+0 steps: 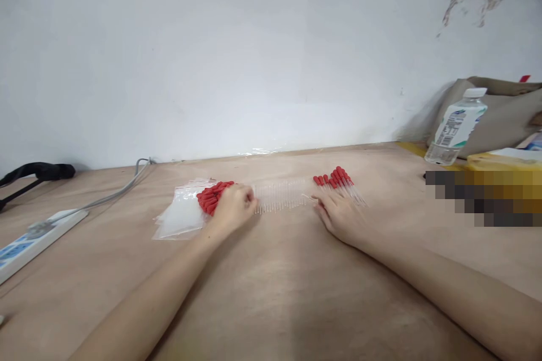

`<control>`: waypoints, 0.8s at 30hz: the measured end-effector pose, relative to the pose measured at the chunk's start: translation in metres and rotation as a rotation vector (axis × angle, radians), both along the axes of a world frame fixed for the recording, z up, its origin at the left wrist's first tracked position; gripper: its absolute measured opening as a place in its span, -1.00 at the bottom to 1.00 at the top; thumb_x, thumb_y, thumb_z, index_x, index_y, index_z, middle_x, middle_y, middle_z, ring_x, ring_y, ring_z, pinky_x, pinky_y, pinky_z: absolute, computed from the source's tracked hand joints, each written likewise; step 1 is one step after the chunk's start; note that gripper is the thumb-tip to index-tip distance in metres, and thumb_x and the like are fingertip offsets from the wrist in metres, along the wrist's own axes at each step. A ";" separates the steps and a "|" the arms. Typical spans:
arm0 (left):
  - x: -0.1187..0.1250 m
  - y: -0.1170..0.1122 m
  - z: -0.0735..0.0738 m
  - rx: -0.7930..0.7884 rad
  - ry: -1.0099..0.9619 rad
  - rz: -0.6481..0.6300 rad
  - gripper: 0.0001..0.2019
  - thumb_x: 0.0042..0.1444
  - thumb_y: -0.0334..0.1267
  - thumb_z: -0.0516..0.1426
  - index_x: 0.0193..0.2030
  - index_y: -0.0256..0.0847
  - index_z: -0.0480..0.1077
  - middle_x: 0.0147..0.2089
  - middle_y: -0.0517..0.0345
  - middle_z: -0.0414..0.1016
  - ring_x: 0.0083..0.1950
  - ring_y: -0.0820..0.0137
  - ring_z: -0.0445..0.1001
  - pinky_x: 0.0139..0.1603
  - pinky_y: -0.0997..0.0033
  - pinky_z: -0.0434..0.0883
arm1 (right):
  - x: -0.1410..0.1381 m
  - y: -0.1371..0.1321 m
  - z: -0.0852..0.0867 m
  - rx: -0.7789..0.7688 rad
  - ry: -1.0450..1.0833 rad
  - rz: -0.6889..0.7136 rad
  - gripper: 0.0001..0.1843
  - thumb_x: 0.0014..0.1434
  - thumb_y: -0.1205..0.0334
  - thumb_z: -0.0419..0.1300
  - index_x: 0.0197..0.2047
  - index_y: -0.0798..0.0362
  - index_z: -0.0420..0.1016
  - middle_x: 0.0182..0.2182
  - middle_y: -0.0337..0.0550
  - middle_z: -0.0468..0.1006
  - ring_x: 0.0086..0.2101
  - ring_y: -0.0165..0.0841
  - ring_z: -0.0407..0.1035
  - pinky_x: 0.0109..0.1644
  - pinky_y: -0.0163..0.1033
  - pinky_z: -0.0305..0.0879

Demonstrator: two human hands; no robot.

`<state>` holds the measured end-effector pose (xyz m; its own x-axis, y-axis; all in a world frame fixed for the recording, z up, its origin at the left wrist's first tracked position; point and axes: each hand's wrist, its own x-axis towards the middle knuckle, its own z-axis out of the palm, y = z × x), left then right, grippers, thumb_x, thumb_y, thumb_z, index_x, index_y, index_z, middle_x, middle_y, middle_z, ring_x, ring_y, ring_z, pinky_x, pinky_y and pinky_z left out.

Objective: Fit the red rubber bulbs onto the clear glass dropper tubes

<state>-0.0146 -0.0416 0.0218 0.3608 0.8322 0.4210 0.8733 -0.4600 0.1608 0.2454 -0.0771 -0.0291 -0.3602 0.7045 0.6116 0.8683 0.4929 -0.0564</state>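
A row of clear thin dropper tubes [279,196] lies side by side in the middle of the table. At its left end, my left hand [237,203] has its fingers curled in beside a heap of red rubber dropper bulbs [208,198]; what they may hold is hidden. My right hand [341,217] rests low at the row's right end. Its fingertips are closed on a thin clear tube [308,197], whose end sticks out to the left. Just beyond that hand lies a bunch of droppers with red bulbs [339,176] fitted on clear tubes.
Clear zip bags [180,220] lie left of the bulbs. Farther left are a white power strip [46,237] with a grey cable and a black object [38,172]. A plastic bottle [455,130] and a grey-beige bag [503,115] stand at right, against the wall [254,56].
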 end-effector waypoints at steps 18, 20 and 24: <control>-0.056 0.076 0.015 -0.155 0.158 0.390 -0.82 -0.11 -0.12 0.11 -0.45 -0.17 0.44 -0.35 0.05 0.52 -0.29 0.25 0.44 -0.38 0.42 0.29 | 0.003 -0.003 -0.007 -0.167 0.226 0.170 -0.75 0.17 0.28 -0.05 -0.18 0.08 0.41 -0.36 -0.10 0.47 -0.34 -0.36 0.35 -0.27 -0.27 0.27; -0.057 0.077 0.014 -0.166 0.125 0.382 -0.84 -0.09 -0.17 0.10 -0.48 -0.19 0.41 -0.40 0.06 0.51 -0.35 0.29 0.45 -0.42 0.44 0.27 | 0.003 -0.003 -0.006 -0.165 0.216 0.163 -0.76 0.17 0.29 -0.04 -0.18 0.08 0.41 -0.35 -0.11 0.47 -0.34 -0.36 0.35 -0.27 -0.28 0.27; -0.054 0.064 0.017 -0.089 0.043 0.381 -0.83 0.06 -0.22 -0.02 -0.32 -0.25 0.33 -0.28 0.01 0.49 -0.28 0.30 0.44 -0.36 0.43 0.29 | 0.003 -0.003 -0.007 -0.172 0.212 0.166 -0.76 0.17 0.29 -0.04 -0.18 0.09 0.41 -0.36 -0.11 0.47 -0.33 -0.36 0.35 -0.26 -0.28 0.26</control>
<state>-0.0682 0.0222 0.0389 0.0346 0.9424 0.3327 0.9857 -0.0872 0.1445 0.2486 -0.0796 -0.0362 -0.3562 0.7460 0.5627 0.7364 0.5948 -0.3224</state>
